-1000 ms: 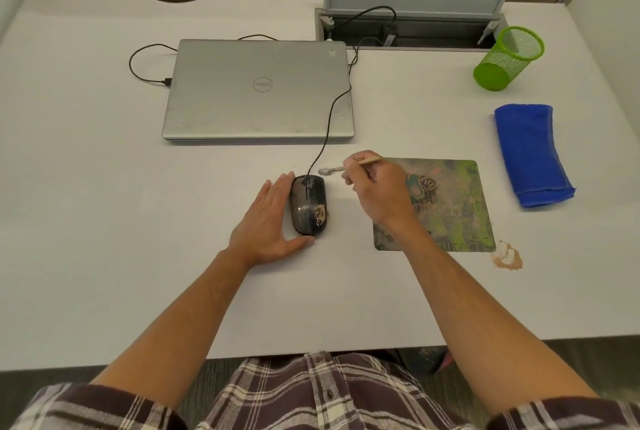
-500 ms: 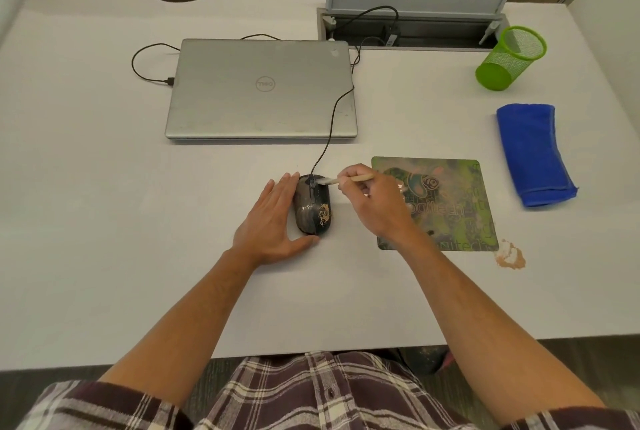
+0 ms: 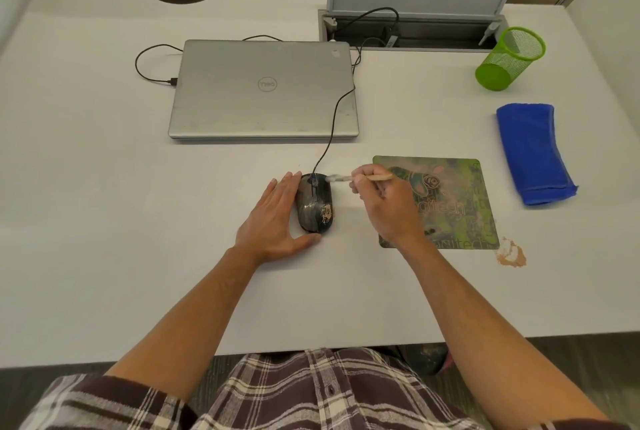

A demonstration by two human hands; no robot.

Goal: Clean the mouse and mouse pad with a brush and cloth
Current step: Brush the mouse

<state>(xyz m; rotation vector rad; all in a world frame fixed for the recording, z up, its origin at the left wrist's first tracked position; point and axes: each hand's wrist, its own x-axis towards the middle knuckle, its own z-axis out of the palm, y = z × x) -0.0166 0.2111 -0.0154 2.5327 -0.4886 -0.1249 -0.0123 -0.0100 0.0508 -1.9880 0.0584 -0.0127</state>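
White tabletop [image 3: 104, 221], items listed left to right. Closed silver laptop [image 3: 263, 90], far centre-left, black cable plugged into its left edge. Left hand [image 3: 273, 221]: flat on the tabletop, fingers [image 3: 289, 183] straight and lying against the left flank of the mouse, thumb at its near end; it steadies, grips nothing. Small black corded mouse [image 3: 315, 202], glossy plastic shell: smeared, with a tan crumbly patch on its near right side; cord runs away toward the laptop. Likely light and slippery, so prone to slide under brushing; best braced by the flanks, as it is. Thin wooden-handled brush [image 3: 360, 178], pale bristles at the far right edge of the mouse: light, stiff, held pencil-fashion. Right hand [image 3: 388, 207]: fingers curled, pinching the brush handle mid-length. Rectangular green patterned mouse pad [image 3: 457, 194], partly under the right hand: thin, flexible, best pinned flat at an edge when brushed. Tan powder spill [image 3: 512, 256] beside its near right corner. Folded blue microfibre cloth [image 3: 530, 152], soft, unused, well right. Green mesh pen cup [image 3: 509, 58], far right.
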